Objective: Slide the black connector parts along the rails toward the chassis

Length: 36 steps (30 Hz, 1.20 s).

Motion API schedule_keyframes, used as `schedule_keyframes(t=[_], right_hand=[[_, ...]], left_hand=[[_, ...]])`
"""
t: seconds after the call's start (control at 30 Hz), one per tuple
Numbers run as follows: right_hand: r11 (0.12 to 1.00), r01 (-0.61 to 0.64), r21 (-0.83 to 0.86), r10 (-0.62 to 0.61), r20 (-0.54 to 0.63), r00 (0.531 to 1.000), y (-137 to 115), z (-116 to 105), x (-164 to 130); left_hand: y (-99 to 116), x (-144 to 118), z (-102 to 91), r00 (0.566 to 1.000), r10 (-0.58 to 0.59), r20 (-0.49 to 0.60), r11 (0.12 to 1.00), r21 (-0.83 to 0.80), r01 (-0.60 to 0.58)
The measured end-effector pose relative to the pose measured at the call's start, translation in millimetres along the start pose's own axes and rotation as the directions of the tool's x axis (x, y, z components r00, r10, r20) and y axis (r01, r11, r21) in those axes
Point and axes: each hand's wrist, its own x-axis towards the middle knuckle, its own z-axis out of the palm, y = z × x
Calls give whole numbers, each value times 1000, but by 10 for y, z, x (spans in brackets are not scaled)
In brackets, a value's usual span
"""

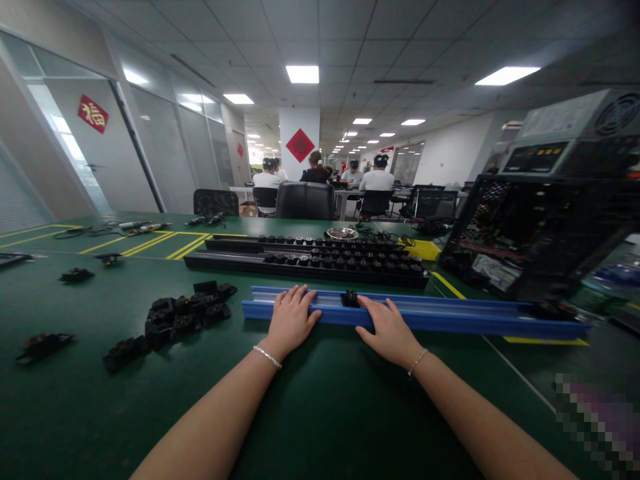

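Observation:
A long blue channel rail point(450, 319) lies crosswise on the green table before me. Across its left part rests my left hand point(293, 320), fingers spread over the channel and thumb apart by the near wall. Inside the channel sits a small black part point(349, 298), its exact kind too small to make out. My right hand point(390, 330) is just right of it, the index fingertip at its edge. The right thumb stands apart by the rail's near wall, and the fingers are stretched out. Another dark part point(553, 311) lies at the rail's right end.
Black rails point(305, 269) with rows of small parts lie behind the blue rail. A pile of black parts point(183, 313) is on the left. An opened computer case point(530, 227) stands at right, near a yellow tray point(423, 250). Several people sit farther back.

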Motion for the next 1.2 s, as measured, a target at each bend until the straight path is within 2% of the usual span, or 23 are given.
schedule_keyframes(t=[0.5, 0.87, 1.2], right_hand=[[999, 51, -17, -52, -47, 998, -79, 90, 11], [991, 127, -30, -129, -73, 989, -144, 177, 47], [991, 124, -40, -126, -45, 991, -123, 167, 86]], left_hand=[[71, -9, -42, 1000, -6, 24, 1000, 7, 6], [289, -6, -34, 991, 132, 16, 991, -5, -132], [398, -10, -7, 992, 124, 17, 992, 14, -124]])
